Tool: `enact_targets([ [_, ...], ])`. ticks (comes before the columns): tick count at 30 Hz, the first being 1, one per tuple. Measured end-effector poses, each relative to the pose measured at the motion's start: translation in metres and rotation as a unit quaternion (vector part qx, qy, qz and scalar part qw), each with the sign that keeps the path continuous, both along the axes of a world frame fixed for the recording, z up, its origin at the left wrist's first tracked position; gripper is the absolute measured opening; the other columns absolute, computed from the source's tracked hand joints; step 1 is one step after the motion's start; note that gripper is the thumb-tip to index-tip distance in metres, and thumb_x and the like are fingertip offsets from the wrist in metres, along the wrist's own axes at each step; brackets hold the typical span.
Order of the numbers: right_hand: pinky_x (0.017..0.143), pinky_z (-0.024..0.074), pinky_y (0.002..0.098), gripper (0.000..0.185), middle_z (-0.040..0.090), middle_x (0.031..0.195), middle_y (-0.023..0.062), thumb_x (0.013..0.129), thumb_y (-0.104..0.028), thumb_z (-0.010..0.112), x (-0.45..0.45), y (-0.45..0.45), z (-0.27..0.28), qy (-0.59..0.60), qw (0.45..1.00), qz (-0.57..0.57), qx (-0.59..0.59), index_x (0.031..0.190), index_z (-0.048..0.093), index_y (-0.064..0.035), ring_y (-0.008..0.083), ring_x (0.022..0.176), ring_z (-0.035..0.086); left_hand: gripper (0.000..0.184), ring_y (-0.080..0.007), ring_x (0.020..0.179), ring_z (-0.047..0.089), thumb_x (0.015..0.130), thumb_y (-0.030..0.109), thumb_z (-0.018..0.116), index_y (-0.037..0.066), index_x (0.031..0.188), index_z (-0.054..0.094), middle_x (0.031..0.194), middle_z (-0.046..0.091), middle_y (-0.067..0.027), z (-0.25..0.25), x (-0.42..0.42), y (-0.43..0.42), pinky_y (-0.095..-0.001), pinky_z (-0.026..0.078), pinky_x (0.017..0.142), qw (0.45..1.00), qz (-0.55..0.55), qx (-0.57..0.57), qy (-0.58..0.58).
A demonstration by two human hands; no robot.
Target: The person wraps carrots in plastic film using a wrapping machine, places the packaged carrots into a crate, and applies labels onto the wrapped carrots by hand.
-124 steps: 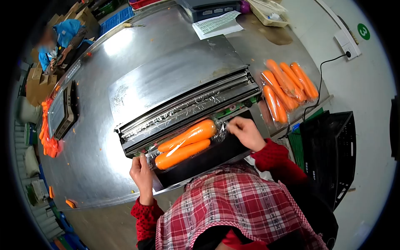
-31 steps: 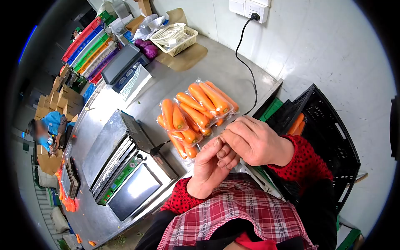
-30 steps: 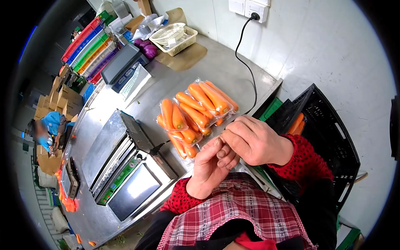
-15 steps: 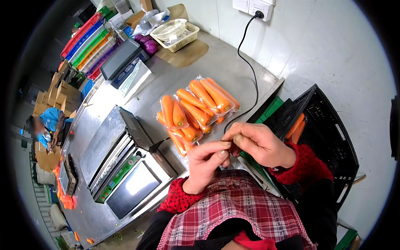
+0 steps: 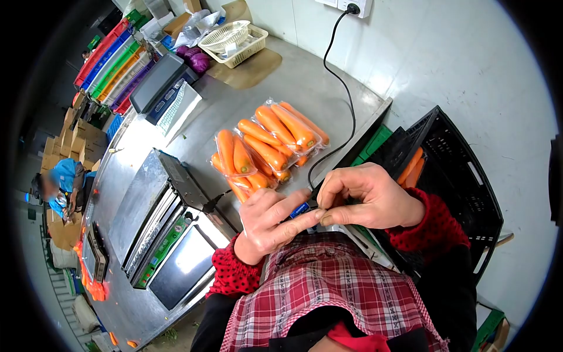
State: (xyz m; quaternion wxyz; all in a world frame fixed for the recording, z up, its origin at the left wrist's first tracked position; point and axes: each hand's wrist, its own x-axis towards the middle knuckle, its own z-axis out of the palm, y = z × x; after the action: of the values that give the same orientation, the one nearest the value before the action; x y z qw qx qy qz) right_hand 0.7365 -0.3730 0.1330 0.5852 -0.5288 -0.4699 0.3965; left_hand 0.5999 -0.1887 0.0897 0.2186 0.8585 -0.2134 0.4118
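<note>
My left hand (image 5: 272,223) is in front of my apron with its fingers stretched out and apart. The tip of its index finger meets my right hand (image 5: 372,196), whose thumb and index finger are pinched together. Whatever is in that pinch is too small or hidden to make out. A small blue object (image 5: 299,210) shows between the fingers of my left hand; I cannot tell whether it is held. Just beyond my hands, clear plastic packs of carrots (image 5: 270,138) lie on the metal table (image 5: 229,108), some stacked on others.
A wrapping machine (image 5: 170,229) stands on my left, a scale (image 5: 164,91) behind it. Baskets (image 5: 234,44) and purple cabbages (image 5: 196,60) sit at the back. A black cord (image 5: 350,100) crosses the table. On my right is a black crate (image 5: 451,176) with carrots. A person (image 5: 67,182) works far left.
My left hand has moved slightly left and its fingers have stretched out from a curled pinch. The blue object has come into view. The whole view has shifted a little.
</note>
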Motion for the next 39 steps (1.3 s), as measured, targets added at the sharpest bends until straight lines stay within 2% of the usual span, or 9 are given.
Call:
enact_targets([
  [3, 0.066, 0.0473, 0.0209, 0.014, 0.062, 0.081, -0.0008, 0.086, -0.006, 0.072, 0.004, 0.001, 0.004, 0.03, 0.998, 0.054, -0.031, 0.092, 0.059, -0.0009, 0.0051, 0.074, 0.058, 0.04, -0.0141, 0.061, 0.052, 0.071, 0.017, 0.071, 0.022, 0.11, 0.073, 0.099, 0.068, -0.0052, -0.002, 0.001, 0.002, -0.0273, 0.039, 0.053, 1.0, -0.015, 0.021, -0.006],
  [6, 0.068, 0.045, 0.0253, 0.015, 0.058, 0.085, 0.0047, 0.08, 0.004, 0.073, 0.004, 0.004, 0.002, 0.167, 0.98, 0.091, -0.057, 0.084, 0.059, 0.0008, 0.0105, 0.078, 0.055, 0.042, -0.0138, 0.062, 0.051, 0.069, 0.018, 0.072, 0.022, 0.111, 0.073, 0.101, 0.068, -0.0045, -0.004, 0.002, 0.003, -0.0272, 0.039, 0.053, 0.999, -0.033, 0.027, -0.018],
  [8, 0.066, 0.0459, 0.0207, 0.014, 0.061, 0.082, -0.0007, 0.085, -0.005, 0.071, 0.004, 0.005, -0.006, 0.148, 0.983, 0.106, -0.001, 0.089, 0.058, -0.0009, 0.0047, 0.074, 0.056, 0.042, -0.0138, 0.062, 0.052, 0.069, 0.018, 0.072, 0.022, 0.11, 0.073, 0.101, 0.068, -0.0041, -0.006, 0.002, 0.002, -0.0273, 0.038, 0.053, 0.999, -0.039, 0.026, -0.018],
  [12, 0.068, 0.0457, 0.0214, 0.015, 0.06, 0.081, -0.0003, 0.084, -0.003, 0.072, 0.005, 0.005, -0.011, 0.069, 0.994, 0.082, 0.014, 0.088, 0.058, -0.0005, 0.0058, 0.075, 0.055, 0.037, -0.0139, 0.061, 0.053, 0.071, 0.018, 0.072, 0.02, 0.109, 0.073, 0.097, 0.068, -0.0041, -0.015, 0.001, -0.001, -0.0276, 0.037, 0.052, 0.998, -0.048, -0.03, 0.003],
  [20, 0.057, 0.0446, 0.0284, 0.022, 0.054, 0.075, 0.0078, 0.08, -0.001, 0.074, -0.003, 0.016, -0.022, -0.225, 0.954, -0.082, 0.182, 0.084, 0.052, -0.0031, 0.0188, 0.064, 0.054, 0.032, -0.0153, 0.059, 0.054, 0.075, 0.016, 0.073, 0.015, 0.107, 0.073, 0.096, 0.069, -0.0059, -0.026, 0.002, -0.015, -0.0286, 0.037, 0.051, 0.995, 0.008, -0.096, 0.006],
  [24, 0.059, 0.0457, 0.0268, 0.023, 0.055, 0.076, 0.0068, 0.081, -0.001, 0.074, -0.006, 0.017, -0.027, -0.233, 0.948, -0.107, 0.189, 0.087, 0.052, -0.002, 0.0159, 0.067, 0.057, 0.034, -0.0158, 0.059, 0.054, 0.076, 0.015, 0.073, 0.013, 0.109, 0.072, 0.098, 0.069, -0.0072, -0.028, 0.003, -0.014, -0.0288, 0.038, 0.052, 0.995, 0.043, -0.094, -0.002],
  [27, 0.063, 0.0462, 0.0244, 0.021, 0.06, 0.08, 0.0033, 0.083, -0.006, 0.074, -0.007, 0.012, -0.022, 0.001, 0.996, -0.083, 0.037, 0.092, 0.055, -0.0011, 0.0083, 0.071, 0.056, 0.036, -0.0159, 0.061, 0.055, 0.075, 0.014, 0.072, 0.014, 0.111, 0.071, 0.099, 0.069, -0.0074, -0.025, 0.002, -0.009, -0.0285, 0.04, 0.054, 0.997, 0.063, -0.041, -0.008],
  [36, 0.06, 0.0456, 0.0245, 0.016, 0.06, 0.079, 0.0066, 0.081, 0.003, 0.072, -0.006, 0.012, -0.018, -0.083, 0.991, -0.098, 0.046, 0.081, 0.056, 0.0009, 0.0104, 0.069, 0.057, 0.041, -0.0153, 0.065, 0.056, 0.071, 0.014, 0.072, 0.015, 0.112, 0.071, 0.1, 0.069, -0.0072, -0.025, 0.002, -0.002, -0.0278, 0.042, 0.058, 0.996, 0.085, 0.032, -0.022],
  [39, 0.057, 0.0437, 0.0273, 0.018, 0.057, 0.071, 0.0046, 0.082, -0.003, 0.073, -0.008, 0.015, -0.022, -0.121, 0.981, -0.125, 0.085, 0.083, 0.055, -0.0017, 0.0124, 0.064, 0.054, 0.039, -0.0151, 0.064, 0.056, 0.072, 0.013, 0.072, 0.013, 0.111, 0.071, 0.1, 0.069, -0.0073, -0.029, 0.003, -0.007, -0.0278, 0.041, 0.056, 0.996, 0.081, 0.007, -0.027],
])
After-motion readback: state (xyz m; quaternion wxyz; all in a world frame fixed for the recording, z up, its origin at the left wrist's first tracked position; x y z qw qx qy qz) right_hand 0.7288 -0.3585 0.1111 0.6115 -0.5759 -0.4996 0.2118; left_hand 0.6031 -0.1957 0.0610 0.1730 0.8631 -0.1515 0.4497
